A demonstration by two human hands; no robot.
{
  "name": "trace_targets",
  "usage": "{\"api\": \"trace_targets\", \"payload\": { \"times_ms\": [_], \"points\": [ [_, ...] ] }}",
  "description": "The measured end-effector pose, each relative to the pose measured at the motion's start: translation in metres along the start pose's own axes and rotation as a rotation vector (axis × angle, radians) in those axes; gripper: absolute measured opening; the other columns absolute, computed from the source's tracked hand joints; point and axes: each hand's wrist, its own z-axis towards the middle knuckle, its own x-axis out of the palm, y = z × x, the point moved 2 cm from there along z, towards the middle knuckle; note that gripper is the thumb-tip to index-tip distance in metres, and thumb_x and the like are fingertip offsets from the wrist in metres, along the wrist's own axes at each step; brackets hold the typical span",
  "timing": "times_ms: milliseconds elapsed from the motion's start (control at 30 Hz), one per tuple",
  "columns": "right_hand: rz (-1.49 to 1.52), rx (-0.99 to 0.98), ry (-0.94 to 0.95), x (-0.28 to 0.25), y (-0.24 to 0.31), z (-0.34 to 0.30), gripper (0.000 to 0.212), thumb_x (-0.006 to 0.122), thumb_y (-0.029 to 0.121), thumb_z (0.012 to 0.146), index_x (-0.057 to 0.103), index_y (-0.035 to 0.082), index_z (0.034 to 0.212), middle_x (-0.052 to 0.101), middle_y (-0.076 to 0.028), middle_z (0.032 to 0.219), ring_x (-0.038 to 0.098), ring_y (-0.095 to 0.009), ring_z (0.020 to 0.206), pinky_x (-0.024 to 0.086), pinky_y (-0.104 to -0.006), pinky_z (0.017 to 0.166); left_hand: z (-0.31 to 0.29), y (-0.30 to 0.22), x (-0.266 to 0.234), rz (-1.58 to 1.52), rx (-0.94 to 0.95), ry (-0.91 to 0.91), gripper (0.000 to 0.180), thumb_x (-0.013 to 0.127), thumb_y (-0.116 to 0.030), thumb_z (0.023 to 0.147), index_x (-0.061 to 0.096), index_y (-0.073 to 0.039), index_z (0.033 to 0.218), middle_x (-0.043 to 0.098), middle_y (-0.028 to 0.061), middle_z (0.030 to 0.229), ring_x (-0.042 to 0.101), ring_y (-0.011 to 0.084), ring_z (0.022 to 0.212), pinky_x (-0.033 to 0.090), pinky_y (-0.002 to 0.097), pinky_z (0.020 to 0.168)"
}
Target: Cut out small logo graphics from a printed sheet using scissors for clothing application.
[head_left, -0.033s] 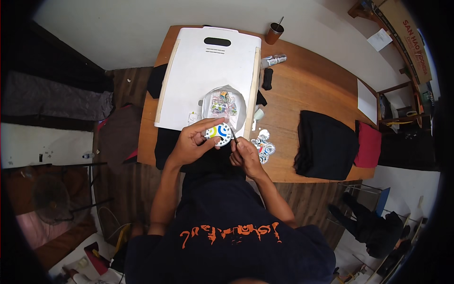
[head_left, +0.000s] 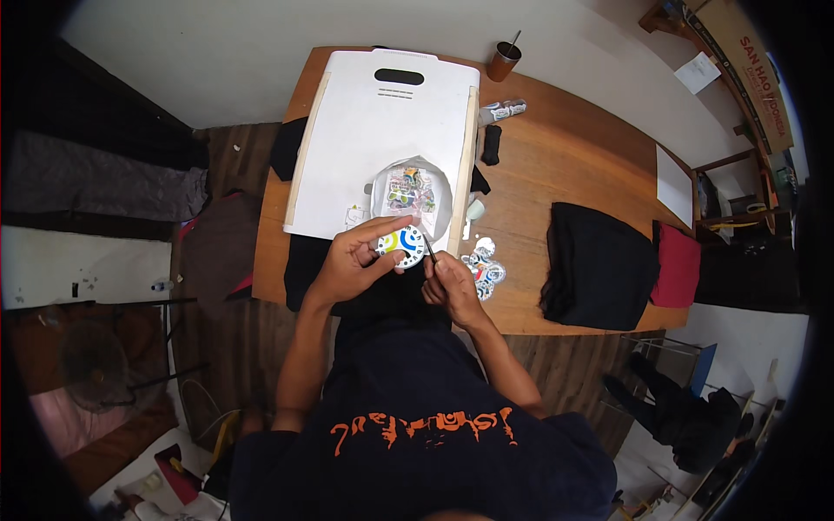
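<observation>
My left hand [head_left: 360, 260] holds a round white sticker-like disc [head_left: 408, 253] between thumb and fingers. Blue and yellow-green curves and dark lettering mark its face. In my right hand [head_left: 450, 282], a thin dark pointed tool [head_left: 429, 247] is pinched, its tip at the disc's right edge; its exact kind is too small to tell. Just beyond both hands lies a whitish round tray [head_left: 443, 198] with several colourful printed pieces [head_left: 410, 187] in it. More round printed pieces [head_left: 488, 276] are heaped on the wood to the right of my right hand.
A large white board [head_left: 347, 148] with a handle slot covers the table's left part. On the wooden table [head_left: 556, 156] stand a brown cup [head_left: 504, 62] and a clear roll-like bundle [head_left: 506, 110]. Folded black cloth [head_left: 599, 269] and red cloth [head_left: 676, 265] lie at right.
</observation>
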Motion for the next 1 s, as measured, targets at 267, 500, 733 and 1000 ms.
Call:
{"api": "trace_targets", "payload": {
  "times_ms": [267, 500, 733, 1000],
  "points": [
    [0.007, 0.007, 0.008, 0.0009, 0.0012, -0.0008, 0.035, 0.043, 0.036, 0.108, 0.049, 0.004, 0.096, 0.031, 0.005, 0.056, 0.025, -0.006, 0.045, 0.023, -0.0240, 0.047, 0.0003, -0.0015, -0.0007, -0.007, -0.011, 0.008, 0.048, 0.061, 0.009, 0.093, 0.053, 0.001, 0.140, 0.054, 0.0157, 0.140, 0.062, 0.0165, 0.111, 0.060, 0.0233, 0.080],
    [-0.004, 0.040, 0.019, 0.0001, 0.0041, -0.0012, 0.036, 0.043, 0.038, 0.108, 0.049, 0.004, 0.096, 0.030, 0.005, 0.057, 0.025, -0.006, 0.046, 0.023, -0.0243, 0.048, 0.0003, -0.0026, -0.0044, 0.012, -0.011, 0.041, 0.048, 0.060, 0.012, 0.091, 0.052, 0.005, 0.138, 0.056, 0.0199, 0.137, 0.064, 0.0171, 0.109, 0.061, 0.0246, 0.081],
    [0.000, 0.050, 0.034, 0.0000, 0.0036, -0.0020, 0.035, 0.044, 0.037, 0.108, 0.049, 0.004, 0.096, 0.031, 0.005, 0.059, 0.025, -0.006, 0.047, 0.023, -0.0246, 0.048, -0.0004, -0.0048, -0.0066, 0.001, -0.025, 0.061, 0.047, 0.060, 0.011, 0.092, 0.055, 0.002, 0.138, 0.056, 0.0166, 0.138, 0.062, 0.0169, 0.113, 0.059, 0.0240, 0.083],
    [0.022, 0.055, 0.037, 0.0010, 0.0030, -0.0030, 0.034, 0.044, 0.036, 0.108, 0.049, 0.004, 0.097, 0.030, 0.006, 0.058, 0.024, -0.006, 0.047, 0.023, -0.0244, 0.048, -0.0012, -0.0051, -0.0065, -0.007, -0.029, 0.072, 0.047, 0.060, 0.011, 0.092, 0.054, 0.003, 0.138, 0.056, 0.0169, 0.139, 0.062, 0.0170, 0.113, 0.059, 0.0244, 0.083]
  ]
}}
